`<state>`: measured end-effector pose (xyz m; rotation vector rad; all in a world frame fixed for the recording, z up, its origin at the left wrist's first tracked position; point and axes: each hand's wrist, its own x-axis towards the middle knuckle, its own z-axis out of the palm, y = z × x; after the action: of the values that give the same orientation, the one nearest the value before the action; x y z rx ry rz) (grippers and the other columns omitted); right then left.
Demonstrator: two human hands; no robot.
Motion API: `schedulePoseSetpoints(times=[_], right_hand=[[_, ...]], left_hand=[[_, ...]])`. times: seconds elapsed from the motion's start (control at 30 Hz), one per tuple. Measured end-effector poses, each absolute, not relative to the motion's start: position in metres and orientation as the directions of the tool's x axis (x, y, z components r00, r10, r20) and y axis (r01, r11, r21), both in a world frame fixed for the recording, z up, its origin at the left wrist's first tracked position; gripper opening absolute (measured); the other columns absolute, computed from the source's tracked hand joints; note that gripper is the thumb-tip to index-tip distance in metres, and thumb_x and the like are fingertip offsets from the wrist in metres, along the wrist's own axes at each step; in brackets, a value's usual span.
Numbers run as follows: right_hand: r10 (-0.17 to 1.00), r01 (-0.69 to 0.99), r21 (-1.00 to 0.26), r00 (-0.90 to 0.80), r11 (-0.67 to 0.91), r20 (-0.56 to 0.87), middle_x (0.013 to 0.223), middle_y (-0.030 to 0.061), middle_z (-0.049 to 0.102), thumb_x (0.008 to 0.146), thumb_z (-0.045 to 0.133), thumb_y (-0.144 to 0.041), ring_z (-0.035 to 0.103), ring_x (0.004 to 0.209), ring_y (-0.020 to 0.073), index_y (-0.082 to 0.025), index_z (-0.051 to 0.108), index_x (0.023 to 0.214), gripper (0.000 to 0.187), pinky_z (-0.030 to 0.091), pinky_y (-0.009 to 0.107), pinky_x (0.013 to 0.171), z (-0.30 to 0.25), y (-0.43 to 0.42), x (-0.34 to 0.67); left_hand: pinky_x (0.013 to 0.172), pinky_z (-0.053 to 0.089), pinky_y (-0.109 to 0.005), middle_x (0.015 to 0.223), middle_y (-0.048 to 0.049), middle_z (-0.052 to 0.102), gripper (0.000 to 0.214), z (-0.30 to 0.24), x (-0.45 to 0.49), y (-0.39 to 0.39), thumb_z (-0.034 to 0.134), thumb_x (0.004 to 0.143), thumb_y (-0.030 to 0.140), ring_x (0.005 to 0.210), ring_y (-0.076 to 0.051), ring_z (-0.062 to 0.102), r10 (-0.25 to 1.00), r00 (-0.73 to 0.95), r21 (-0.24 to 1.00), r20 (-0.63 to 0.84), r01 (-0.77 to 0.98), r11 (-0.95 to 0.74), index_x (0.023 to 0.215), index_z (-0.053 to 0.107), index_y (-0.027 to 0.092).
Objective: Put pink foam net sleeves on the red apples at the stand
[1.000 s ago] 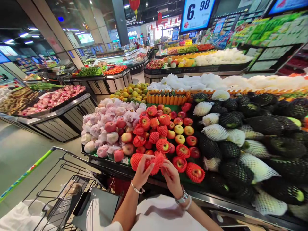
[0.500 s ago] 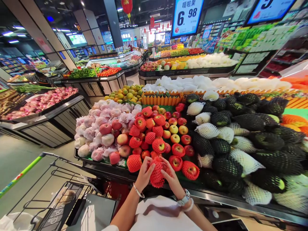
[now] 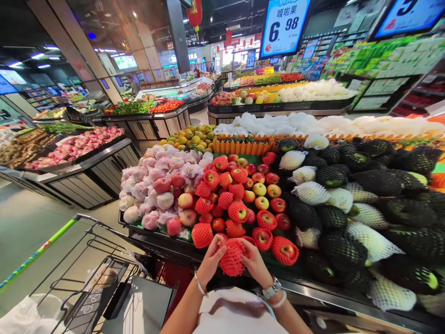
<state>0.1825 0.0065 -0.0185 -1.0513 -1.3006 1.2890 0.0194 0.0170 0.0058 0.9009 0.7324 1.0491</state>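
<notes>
Low over the stand's front edge, a red foam fruit net [image 3: 232,260] is held between my two hands. My left hand [image 3: 212,258] pinches its left side with thumb and fingers. On its opposite side my right hand [image 3: 255,262] grips the mesh, a watch on that wrist. The net looks rounded; whether an apple is inside I cannot tell. Just beyond my fingers lie netted apples [image 3: 238,211] and bare red-and-yellow apples [image 3: 261,202]. One netted apple [image 3: 285,250] rests right of my right hand, and another netted fruit [image 3: 202,235] left of my left hand.
Wrapped pale pink fruit [image 3: 153,172] is heaped on the left of the stand. Dark and white netted fruit [image 3: 333,218] fills its right side. A wire shopping cart [image 3: 104,241] with a green handle stands at lower left. A price screen [image 3: 284,28] hangs above.
The net has gone from a loose, drawn-out shape to a rounder one between my hands. The view has swung slightly left, so the stand appears further right.
</notes>
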Motion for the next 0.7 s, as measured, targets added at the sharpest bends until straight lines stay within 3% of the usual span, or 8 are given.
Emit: schedulePoseSetpoints(times=[0.23, 0.4, 0.53, 0.7], right_hand=[[0.998, 0.047, -0.997, 0.034, 0.056, 0.057, 0.099, 0.0121, 0.070, 0.078, 0.057, -0.040, 0.063, 0.094, 0.0284, -0.016, 0.070, 0.097, 0.033, 0.046, 0.040, 0.088, -0.018, 0.007, 0.187], [0.991, 0.078, -0.990, 0.054, 0.118, 0.123, 0.100, 0.0106, 0.070, 0.079, 0.055, -0.036, 0.063, 0.094, 0.0267, -0.018, 0.070, 0.098, 0.030, 0.047, 0.038, 0.086, -0.021, 0.004, 0.190], [0.970, 0.158, -0.960, 0.036, 0.231, 0.239, 0.099, 0.0097, 0.069, 0.082, 0.054, -0.035, 0.061, 0.096, 0.0267, -0.020, 0.070, 0.098, 0.027, 0.046, 0.039, 0.088, -0.022, 0.001, 0.188], [0.980, 0.225, -0.955, 0.012, 0.193, 0.201, 0.101, 0.0092, 0.067, 0.086, 0.057, -0.034, 0.060, 0.100, 0.0256, -0.021, 0.070, 0.100, 0.023, 0.045, 0.040, 0.091, -0.026, -0.002, 0.189]], left_hand=[[0.066, 0.031, -0.022, 0.079, -0.0004, 0.045, 0.048, -0.001, 0.007, 0.011, 0.064, 0.079, 0.061, 0.069, -0.011, 0.039, 0.889, 0.442, 0.918, -0.121, -0.292, 0.270, 0.088, 0.055, 0.015], [0.070, 0.035, -0.023, 0.085, -0.0039, 0.053, 0.053, 0.004, 0.005, 0.010, 0.075, 0.070, 0.055, 0.075, -0.013, 0.046, 0.779, 0.601, 0.945, -0.178, -0.116, 0.306, 0.097, 0.061, 0.012], [0.070, 0.037, -0.023, 0.087, -0.0038, 0.056, 0.053, 0.003, 0.012, 0.010, 0.078, 0.067, 0.052, 0.074, -0.013, 0.048, 0.825, 0.522, 0.945, -0.218, -0.098, 0.312, 0.100, 0.063, 0.013], [0.067, 0.039, -0.025, 0.072, -0.0027, 0.056, 0.052, -0.003, 0.017, 0.010, 0.074, 0.064, 0.062, 0.069, -0.014, 0.048, 0.908, 0.327, 0.946, -0.263, -0.099, 0.310, 0.077, 0.067, 0.012]])
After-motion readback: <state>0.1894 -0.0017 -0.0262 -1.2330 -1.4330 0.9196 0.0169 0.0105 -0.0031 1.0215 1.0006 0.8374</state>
